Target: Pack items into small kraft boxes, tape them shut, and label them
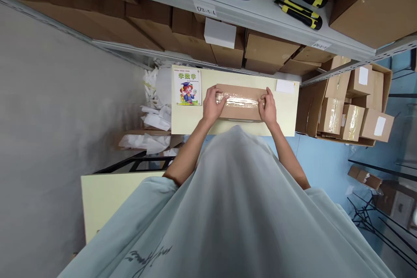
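- Closest to my feed, a pale blue-grey shirt fills the lower part of the view, with dark script on its lower left.
- Off to the left, I see the corner of a second cream-topped table.
- Ahead, the left hand clasps the left end of the taped cardboard box, thumb on top and fingers bent over the end.
- The right hand holds the opposite end, thumb on the tape and fingers at the edge.
- The box lies lengthwise on the cream worktable, near its middle, with a strip of shiny clear packing tape along its top.
- Left of the left hand, apart from it, I have a children's maths booklet with a cartoon figure in a graduation cap.
- A white slip lies near the far right corner.
- Right of the worktable, a large open carton holds smaller taped boxes.
- Beyond, brown cartons line the shelving.
- On the grey shelf above, I make out two black-and-yellow utility knives.
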`<state>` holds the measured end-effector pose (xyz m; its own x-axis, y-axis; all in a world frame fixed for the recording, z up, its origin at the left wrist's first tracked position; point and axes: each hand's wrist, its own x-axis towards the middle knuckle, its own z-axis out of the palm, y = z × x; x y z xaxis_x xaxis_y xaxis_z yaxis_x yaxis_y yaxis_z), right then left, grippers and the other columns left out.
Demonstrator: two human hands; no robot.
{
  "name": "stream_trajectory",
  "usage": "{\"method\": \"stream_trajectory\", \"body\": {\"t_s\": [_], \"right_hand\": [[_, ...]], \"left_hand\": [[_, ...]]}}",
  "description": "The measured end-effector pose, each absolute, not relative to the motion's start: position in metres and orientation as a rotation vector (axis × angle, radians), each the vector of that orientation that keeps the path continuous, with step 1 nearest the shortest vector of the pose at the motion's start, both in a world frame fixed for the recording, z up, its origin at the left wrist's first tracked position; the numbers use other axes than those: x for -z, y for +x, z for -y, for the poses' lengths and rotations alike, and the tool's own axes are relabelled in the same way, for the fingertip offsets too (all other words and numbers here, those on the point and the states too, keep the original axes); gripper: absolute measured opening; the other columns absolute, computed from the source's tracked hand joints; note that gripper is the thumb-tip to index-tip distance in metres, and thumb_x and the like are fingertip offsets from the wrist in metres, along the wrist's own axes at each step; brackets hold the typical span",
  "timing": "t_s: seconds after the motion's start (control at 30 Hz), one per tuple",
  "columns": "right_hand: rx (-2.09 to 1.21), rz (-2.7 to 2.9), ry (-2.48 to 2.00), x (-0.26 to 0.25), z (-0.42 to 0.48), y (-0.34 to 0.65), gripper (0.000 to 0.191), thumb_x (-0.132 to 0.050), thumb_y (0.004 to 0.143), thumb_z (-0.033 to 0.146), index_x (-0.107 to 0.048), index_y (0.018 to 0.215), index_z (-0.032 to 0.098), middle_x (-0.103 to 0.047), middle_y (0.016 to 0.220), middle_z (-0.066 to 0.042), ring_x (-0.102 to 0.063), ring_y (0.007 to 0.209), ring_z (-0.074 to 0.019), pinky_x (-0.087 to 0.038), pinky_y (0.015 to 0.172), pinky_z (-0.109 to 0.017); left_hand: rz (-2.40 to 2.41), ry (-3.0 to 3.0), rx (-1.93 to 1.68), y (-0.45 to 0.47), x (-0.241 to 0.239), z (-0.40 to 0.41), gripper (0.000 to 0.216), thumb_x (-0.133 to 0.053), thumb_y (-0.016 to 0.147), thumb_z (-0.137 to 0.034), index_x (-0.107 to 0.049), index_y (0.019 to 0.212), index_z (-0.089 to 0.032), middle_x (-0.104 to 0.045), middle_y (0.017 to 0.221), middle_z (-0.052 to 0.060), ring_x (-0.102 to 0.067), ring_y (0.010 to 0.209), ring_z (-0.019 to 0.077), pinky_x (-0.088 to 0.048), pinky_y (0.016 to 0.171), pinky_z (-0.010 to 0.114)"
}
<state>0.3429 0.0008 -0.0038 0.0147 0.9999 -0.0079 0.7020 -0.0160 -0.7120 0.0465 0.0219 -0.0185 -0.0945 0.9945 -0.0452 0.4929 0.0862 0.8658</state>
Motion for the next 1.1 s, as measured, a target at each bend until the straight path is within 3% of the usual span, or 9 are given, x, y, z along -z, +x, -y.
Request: {"method": "stream_trajectory", "body": {"t_s": [0.17,0.23,0.4,0.57,0.63,0.7,0.87,0.97,1.1], "right_hand": [[-0.698,1.732,-1.841,0.002,0.037,0.336,0.028,-0.046,0.119,0.046,-0.063,0.122,0.025,-0.041,0.188,-0.019,-0.049,0.166,-0.0304,-0.047,0.134,-0.06],[-0.698,1.725,-1.877,0.005,0.035,0.337,0.027,-0.046,0.119,0.046,-0.063,0.123,0.026,-0.039,0.19,-0.019,-0.05,0.165,-0.0303,-0.05,0.132,-0.058],[-0.603,1.839,-1.873,0.005,0.025,0.337,0.03,-0.046,0.119,0.042,-0.066,0.123,0.021,-0.041,0.187,-0.025,-0.052,0.163,-0.0305,-0.045,0.136,-0.056],[-0.263,2.031,-1.856,-0.015,0.019,0.324,0.03,-0.047,0.118,0.03,-0.073,0.108,0.019,-0.062,0.174,-0.023,-0.048,0.169,-0.0378,-0.043,0.136,-0.067],[-0.09,2.066,-1.757,-0.034,-0.01,0.315,0.03,-0.049,0.117,0.031,-0.075,0.109,0.019,-0.066,0.169,-0.023,-0.054,0.166,-0.0388,-0.042,0.136,-0.069],[0.068,2.058,-1.637,-0.07,-0.059,0.299,0.031,-0.05,0.118,0.034,-0.075,0.122,0.017,-0.066,0.168,-0.025,-0.057,0.163,-0.0372,-0.041,0.137,-0.068],[0.191,2.237,-1.497,-0.195,-0.203,0.237,0.055,-0.041,0.119,0.033,-0.055,0.162,0.003,-0.055,0.172,-0.033,-0.055,0.16,-0.0376,-0.042,0.135,-0.056],[0.118,2.478,-1.772,-0.239,-0.257,0.203,0.058,-0.047,0.116,0.027,-0.049,0.165,-0.003,-0.056,0.17,-0.035,-0.055,0.158,-0.0386,-0.039,0.135,-0.05],[0.039,2.557,-1.975,-0.248,-0.285,0.185,0.059,-0.062,0.109,0.02,-0.051,0.16,-0.006,-0.064,0.16,-0.036,-0.063,0.15,-0.0379,-0.044,0.127,-0.044]], "left_hand": [[-1.721,1.49,-0.871,0.052,0.013,0.015,0.026,-0.077,0.107,-0.046,-0.062,0.117,-0.027,-0.065,0.162,0.02,-0.054,0.165,0.0355,-0.048,0.134,0.053],[-1.742,1.46,-0.882,0.057,0.006,0.013,0.03,-0.078,0.107,-0.051,-0.061,0.113,-0.027,-0.068,0.157,0.02,-0.056,0.163,0.0358,-0.052,0.131,0.054],[-1.571,1.507,-1.121,0.057,-0.013,-0.001,0.039,-0.07,0.112,-0.064,-0.061,0.107,-0.026,-0.073,0.132,0.011,-0.066,0.147,0.0234,-0.058,0.123,0.043],[-1.713,1.705,-0.772,0.043,-0.014,-0.001,0.021,-0.07,0.108,-0.044,-0.066,0.105,-0.024,-0.068,0.153,0.022,-0.064,0.15,0.0405,-0.055,0.127,0.06],[-1.724,1.826,-0.861,0.042,-0.018,-0.022,0.021,-0.065,0.11,-0.043,-0.068,0.101,-0.024,-0.068,0.152,0.021,-0.064,0.147,0.0422,-0.058,0.122,0.063],[-1.704,1.92,-1.046,0.046,-0.038,-0.062,0.024,-0.057,0.113,-0.041,-0.07,0.104,-0.023,-0.07,0.149,0.019,-0.065,0.146,0.0405,-0.06,0.12,0.062],[-1.711,1.934,-1.334,0.064,-0.143,-0.18,0.027,-0.051,0.114,-0.03,-0.072,0.126,-0.018,-0.064,0.16,0.023,-0.062,0.151,0.0376,-0.052,0.13,0.058],[-1.698,1.925,-1.465,0.071,-0.191,-0.212,0.027,-0.053,0.112,-0.024,-0.071,0.131,-0.018,-0.064,0.159,0.022,-0.06,0.154,0.0357,-0.049,0.133,0.056],[-1.671,1.942,-1.512,0.066,-0.197,-0.193,0.027,-0.054,0.112,-0.024,-0.071,0.133,-0.018,-0.064,0.16,0.022,-0.06,0.154,0.0352,-0.05,0.133,0.056]]}}
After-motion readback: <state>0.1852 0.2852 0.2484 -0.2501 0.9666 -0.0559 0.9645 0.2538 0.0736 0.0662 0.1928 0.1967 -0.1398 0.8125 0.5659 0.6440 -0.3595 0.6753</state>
